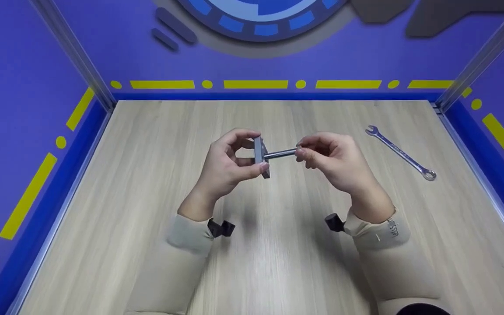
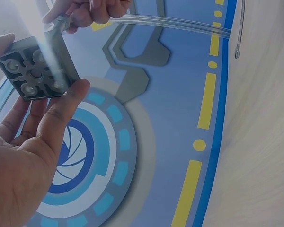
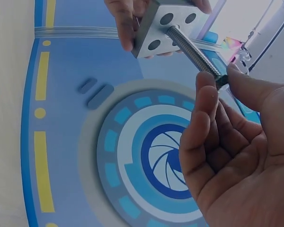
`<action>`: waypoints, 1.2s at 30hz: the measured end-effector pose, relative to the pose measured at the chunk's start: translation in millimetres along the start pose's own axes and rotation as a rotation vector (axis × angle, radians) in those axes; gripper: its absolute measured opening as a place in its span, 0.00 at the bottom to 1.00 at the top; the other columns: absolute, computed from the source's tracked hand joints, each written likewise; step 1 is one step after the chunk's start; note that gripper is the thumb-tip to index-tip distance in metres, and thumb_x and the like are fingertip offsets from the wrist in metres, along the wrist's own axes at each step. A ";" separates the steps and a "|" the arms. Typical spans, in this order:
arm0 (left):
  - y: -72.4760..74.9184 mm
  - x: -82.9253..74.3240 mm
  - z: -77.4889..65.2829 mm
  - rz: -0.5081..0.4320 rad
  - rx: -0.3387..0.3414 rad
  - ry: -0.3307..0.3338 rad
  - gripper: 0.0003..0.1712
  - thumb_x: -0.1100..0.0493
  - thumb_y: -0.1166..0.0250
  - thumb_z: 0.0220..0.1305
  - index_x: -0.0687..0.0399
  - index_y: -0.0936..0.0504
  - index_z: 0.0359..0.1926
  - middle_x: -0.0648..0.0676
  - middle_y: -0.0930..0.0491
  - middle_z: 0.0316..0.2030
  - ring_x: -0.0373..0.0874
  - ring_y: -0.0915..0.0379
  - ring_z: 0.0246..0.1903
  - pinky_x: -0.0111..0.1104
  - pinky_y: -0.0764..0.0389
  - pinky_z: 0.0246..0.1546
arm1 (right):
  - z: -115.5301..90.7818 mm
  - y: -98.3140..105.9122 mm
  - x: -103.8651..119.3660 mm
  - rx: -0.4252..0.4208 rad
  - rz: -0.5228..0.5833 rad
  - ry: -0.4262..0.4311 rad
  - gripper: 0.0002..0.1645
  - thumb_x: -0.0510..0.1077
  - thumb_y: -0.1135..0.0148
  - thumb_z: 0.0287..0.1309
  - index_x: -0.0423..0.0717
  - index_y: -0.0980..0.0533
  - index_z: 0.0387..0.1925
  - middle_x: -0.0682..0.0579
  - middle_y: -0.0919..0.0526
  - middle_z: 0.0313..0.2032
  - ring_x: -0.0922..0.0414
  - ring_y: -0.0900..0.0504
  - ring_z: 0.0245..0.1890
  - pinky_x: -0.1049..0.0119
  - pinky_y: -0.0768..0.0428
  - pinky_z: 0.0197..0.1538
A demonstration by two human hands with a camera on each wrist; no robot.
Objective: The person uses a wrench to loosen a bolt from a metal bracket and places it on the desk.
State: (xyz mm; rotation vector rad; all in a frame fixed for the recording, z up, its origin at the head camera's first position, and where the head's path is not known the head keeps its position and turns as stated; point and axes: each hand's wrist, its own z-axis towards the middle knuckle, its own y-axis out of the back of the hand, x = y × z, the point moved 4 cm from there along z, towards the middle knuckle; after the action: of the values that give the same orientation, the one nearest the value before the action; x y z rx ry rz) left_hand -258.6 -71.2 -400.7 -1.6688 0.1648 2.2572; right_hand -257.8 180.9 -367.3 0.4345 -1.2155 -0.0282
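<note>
Held up over the table, a square metal plate (image 3: 157, 24) with round holes near its corners sits in my left hand (image 1: 224, 164), gripped by its edges between thumb and fingers. From the middle of the plate a threaded bolt (image 3: 195, 51) sticks out toward the right. My right hand (image 1: 333, 162) pinches the bolt's head (image 3: 222, 81) between thumb and index finger. In the left wrist view the other face of the plate (image 2: 36, 71) shows recessed grooves and round bosses. Whether the bolt's tip passes through the plate is hard to tell.
A combination wrench (image 1: 400, 152) lies at the right on the wood-grain table (image 1: 260, 262). Blue panels (image 1: 252, 65) with yellow marks and metal corner posts (image 1: 481, 57) enclose the back and sides. Small black wrist cameras (image 1: 334, 222) sit at the sleeve cuffs.
</note>
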 end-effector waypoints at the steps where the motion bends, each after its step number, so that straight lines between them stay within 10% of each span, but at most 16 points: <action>1: 0.2 0.3 -0.1 0.000 0.001 -0.002 0.37 0.72 0.19 0.56 0.70 0.20 0.67 0.63 0.20 0.55 0.48 0.14 0.51 0.49 0.02 0.55 | -0.6 0.8 -0.2 -0.004 -0.001 0.012 0.07 0.32 0.24 0.71 0.32 0.11 0.48 0.57 0.09 0.34 0.62 0.15 0.31 0.73 0.13 0.36; 12: 0.9 -1.4 0.8 -0.035 0.012 -0.009 0.38 0.70 0.19 0.56 0.73 0.21 0.67 0.58 0.19 0.55 0.53 0.17 0.53 0.49 0.03 0.56 | -2.5 2.8 8.3 -0.015 -0.044 0.375 0.15 0.20 0.22 0.57 0.36 0.08 0.43 0.55 0.05 0.48 0.64 0.14 0.39 0.75 0.12 0.43; 19: 0.8 -1.9 -0.2 -0.016 0.007 -0.014 0.37 0.67 0.18 0.56 0.70 0.20 0.67 0.58 0.19 0.55 0.50 0.17 0.53 0.48 0.03 0.56 | -2.2 5.0 2.8 -0.024 -0.066 0.117 0.12 0.31 0.24 0.70 0.35 0.10 0.52 0.61 0.06 0.38 0.64 0.17 0.28 0.75 0.19 0.32; 24: -2.0 -0.1 -1.1 0.000 0.019 -0.008 0.38 0.67 0.18 0.56 0.70 0.20 0.67 0.58 0.19 0.55 0.46 0.14 0.50 0.48 0.02 0.53 | 0.0 1.5 -3.8 -0.006 -0.074 -0.052 0.23 0.43 0.38 0.86 0.36 0.13 0.31 0.56 0.17 0.18 0.63 0.26 0.17 0.73 0.25 0.22; 30: -5.2 1.5 -1.3 0.023 0.033 -0.003 0.38 0.69 0.18 0.57 0.70 0.21 0.68 0.66 0.20 0.57 0.47 0.11 0.48 0.49 0.01 0.51 | -0.2 -3.0 -2.2 0.040 -0.073 -0.050 0.25 0.44 0.36 0.85 0.38 0.16 0.26 0.56 0.21 0.16 0.62 0.25 0.16 0.71 0.22 0.21; 36: -3.5 0.2 -1.7 0.018 0.029 -0.006 0.37 0.70 0.19 0.57 0.70 0.20 0.68 0.63 0.19 0.55 0.49 0.13 0.49 0.49 0.02 0.53 | -2.5 -1.0 1.0 0.033 -0.023 0.002 0.06 0.35 0.28 0.76 0.34 0.12 0.42 0.56 0.14 0.27 0.62 0.19 0.24 0.72 0.15 0.29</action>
State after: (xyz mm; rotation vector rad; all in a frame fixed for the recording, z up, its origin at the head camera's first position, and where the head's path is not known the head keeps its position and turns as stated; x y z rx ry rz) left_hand -255.9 -68.3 -401.1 -1.6525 0.2106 2.2617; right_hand -255.0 180.5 -367.5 0.4767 -1.2101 -0.0274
